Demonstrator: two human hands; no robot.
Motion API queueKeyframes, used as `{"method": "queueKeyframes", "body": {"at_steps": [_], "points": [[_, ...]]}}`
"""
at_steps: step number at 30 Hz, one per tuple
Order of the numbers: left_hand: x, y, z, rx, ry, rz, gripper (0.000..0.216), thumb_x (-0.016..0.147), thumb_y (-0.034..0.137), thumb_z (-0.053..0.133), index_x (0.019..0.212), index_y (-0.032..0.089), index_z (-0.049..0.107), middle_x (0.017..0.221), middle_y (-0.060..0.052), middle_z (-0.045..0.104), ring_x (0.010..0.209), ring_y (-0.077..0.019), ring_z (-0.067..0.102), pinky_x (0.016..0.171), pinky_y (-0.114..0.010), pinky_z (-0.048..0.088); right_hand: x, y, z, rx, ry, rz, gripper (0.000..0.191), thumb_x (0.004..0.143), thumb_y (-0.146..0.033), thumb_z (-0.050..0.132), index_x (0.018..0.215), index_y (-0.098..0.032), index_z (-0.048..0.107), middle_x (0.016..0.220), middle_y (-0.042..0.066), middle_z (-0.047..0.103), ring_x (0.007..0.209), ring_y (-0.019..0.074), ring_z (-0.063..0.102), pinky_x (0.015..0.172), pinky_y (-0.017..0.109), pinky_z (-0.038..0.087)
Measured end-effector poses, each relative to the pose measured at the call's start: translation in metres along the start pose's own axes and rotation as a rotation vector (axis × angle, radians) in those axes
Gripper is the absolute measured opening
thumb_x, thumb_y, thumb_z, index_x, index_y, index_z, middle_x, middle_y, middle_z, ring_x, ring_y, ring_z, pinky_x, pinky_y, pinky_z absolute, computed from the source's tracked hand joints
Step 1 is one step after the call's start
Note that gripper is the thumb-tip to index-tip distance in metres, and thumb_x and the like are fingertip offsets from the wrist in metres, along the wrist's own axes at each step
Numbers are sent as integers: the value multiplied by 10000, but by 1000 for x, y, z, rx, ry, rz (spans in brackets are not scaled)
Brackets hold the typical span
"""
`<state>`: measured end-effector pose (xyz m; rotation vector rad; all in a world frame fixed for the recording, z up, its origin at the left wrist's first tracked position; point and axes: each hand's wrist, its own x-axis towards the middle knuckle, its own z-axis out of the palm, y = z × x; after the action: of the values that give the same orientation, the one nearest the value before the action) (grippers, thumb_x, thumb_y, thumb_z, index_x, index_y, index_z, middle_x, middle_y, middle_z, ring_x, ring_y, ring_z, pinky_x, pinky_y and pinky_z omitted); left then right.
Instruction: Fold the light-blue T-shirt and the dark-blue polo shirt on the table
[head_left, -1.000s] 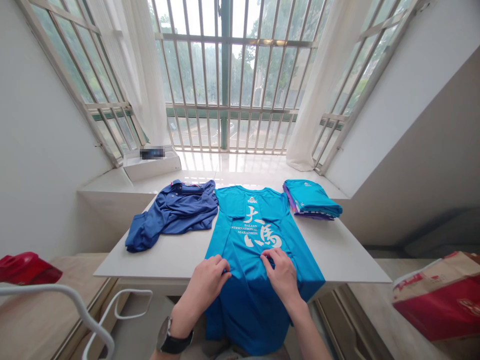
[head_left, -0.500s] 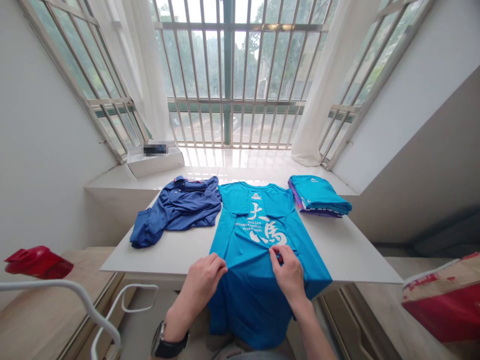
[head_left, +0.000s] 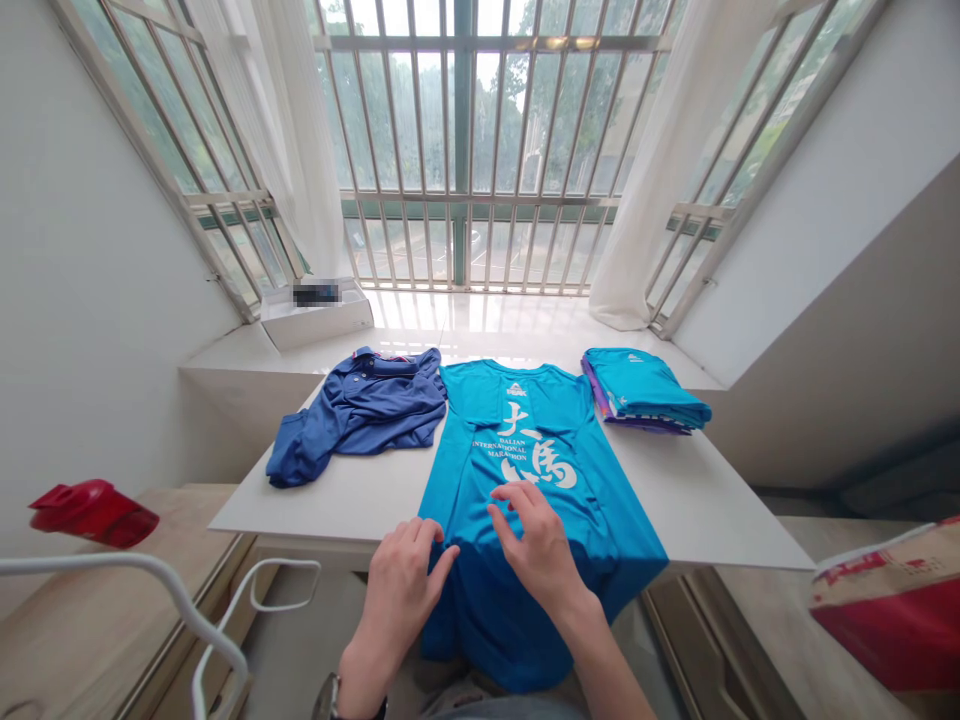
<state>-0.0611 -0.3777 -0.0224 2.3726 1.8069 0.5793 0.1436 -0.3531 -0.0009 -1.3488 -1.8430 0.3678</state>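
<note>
A bright blue T-shirt (head_left: 510, 520) with white lettering lies spread on the white table (head_left: 345, 510), its lower part hanging over the front edge. My left hand (head_left: 409, 570) is at the shirt's left side, thumb and fingers apart. Over the middle of the shirt, just below the print, is my right hand (head_left: 536, 535), with its fingers parted and nothing between them. To the left lies a crumpled dark blue polo shirt (head_left: 375, 410). A stack of folded shirts (head_left: 645, 385), blue on top with purple below, sits at the right.
Behind the table is a window sill (head_left: 480, 315) carrying an open white box (head_left: 319, 320). A red bottle (head_left: 94, 513) and a white metal tube frame (head_left: 172, 600) are at the left. A red and tan bag (head_left: 892, 610) stands at the right.
My right hand has let go of the T-shirt and moved left with its fingers opened. My left hand's thumb and fingers have come apart. The view has shifted slightly.
</note>
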Motion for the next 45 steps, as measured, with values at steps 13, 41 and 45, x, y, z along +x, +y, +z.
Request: {"method": "queueKeyframes", "body": {"at_steps": [13,41,45], "points": [[-8,2,-15,-77,26,-212,149,908,256,522,766,226,552,756,12,605,698,-173,591,652,-286,390,-6,5,48,-53,-194,-112,176,906,-203,595,1046,-249,690,1099,68,655,972,230,607,884,391,513],[172,6,42,96,-153,222,667,947,492,519,1491,129,385,1586,-186,313,1464,-381,250,1165,-546,252,76,119,-32,-592,-176,79,544,923,-418,550,1399,-155,542,1540,173,404,1452,368,281,1156,519,278],[188,3,70,107,-173,206,743,958,628,369,1526,150,343,1591,-173,315,1475,-373,233,1178,-593,162,91,140,-13,-681,-292,193,644,973,-512,421,1512,-162,396,1604,161,302,1483,340,228,1180,506,201]]}}
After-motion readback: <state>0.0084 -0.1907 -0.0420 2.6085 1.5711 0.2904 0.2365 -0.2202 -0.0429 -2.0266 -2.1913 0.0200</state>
